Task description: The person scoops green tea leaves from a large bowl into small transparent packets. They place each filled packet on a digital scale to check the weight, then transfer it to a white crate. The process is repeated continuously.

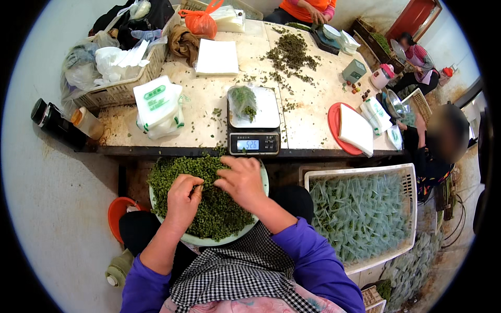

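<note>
A round pale green basin [264,184] full of small green buds or berries [219,219] rests on my lap. Over its middle, my left hand [184,197] has thumb and index finger pinched together; a tiny bit seems to be between them, too small to name. My right hand [242,182] hovers over the basin's upper right part with fingers spread and slightly blurred. Beyond the basin, a digital scale [270,115] stands at the table's front edge, its display lit. On its pan lies a clear plastic bag [242,102] partly filled with the green pieces.
Stacked plastic bags [156,103] lie left of the scale; a red plate [334,129] with white sheets lies right. A white crate [409,211] of filled bags stands beside me. Co-workers sit at right [446,137], far right [420,62] and across the table [309,9]. A black flask [58,125] stands left.
</note>
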Demonstrator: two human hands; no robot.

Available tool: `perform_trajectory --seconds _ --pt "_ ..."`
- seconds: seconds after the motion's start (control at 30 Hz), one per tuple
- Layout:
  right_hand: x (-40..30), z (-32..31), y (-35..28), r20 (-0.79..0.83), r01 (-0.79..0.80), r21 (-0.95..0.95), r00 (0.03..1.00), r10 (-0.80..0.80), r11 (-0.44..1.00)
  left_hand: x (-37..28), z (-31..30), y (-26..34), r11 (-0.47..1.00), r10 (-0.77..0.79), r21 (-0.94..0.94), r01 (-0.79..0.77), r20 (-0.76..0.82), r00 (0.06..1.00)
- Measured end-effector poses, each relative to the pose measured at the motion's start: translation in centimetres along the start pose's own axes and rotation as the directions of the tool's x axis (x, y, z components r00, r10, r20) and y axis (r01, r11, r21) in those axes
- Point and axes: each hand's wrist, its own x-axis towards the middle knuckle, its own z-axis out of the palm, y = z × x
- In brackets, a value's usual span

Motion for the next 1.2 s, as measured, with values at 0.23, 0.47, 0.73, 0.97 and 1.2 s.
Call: perform_trajectory --seconds 0.23,0.47,0.73,0.97,1.2 --pt "7.9 -1.4 10.2 -0.265 -0.212 -0.279 0.955 0.137 0.937 0.2 0.6 0.2 0.994 -0.026 0.105 0.021 0.048 0.999" --pt "12.4 2.0 13.5 -0.143 -0.216 -0.27 0.973 0.182 0.939 1.0 1.0 0.1 0.996 -0.015 -0.09 0.016 0.008 1.0" --pt "11.4 1.5 12.8 -0.224 -0.279 -0.196 0.946 0.234 0.94 2.5 2.0 1.6 0.99 0.029 -0.132 -0.046 -0.124 0.992" --pt "3.5 -7.5 -1.7 0.399 -0.254 0.02 0.889 0.225 0.967 -0.4 2.9 3.3 0.912 0.342 0.28 -0.3 -0.114 0.933" --pt "-3.3 -13.2 -4.9 0.31 -0.04 0.021 0.95 0.032 0.999 -7.3 4.4 4.6 0.996 0.029 -0.088 -0.011 0.215 0.976"
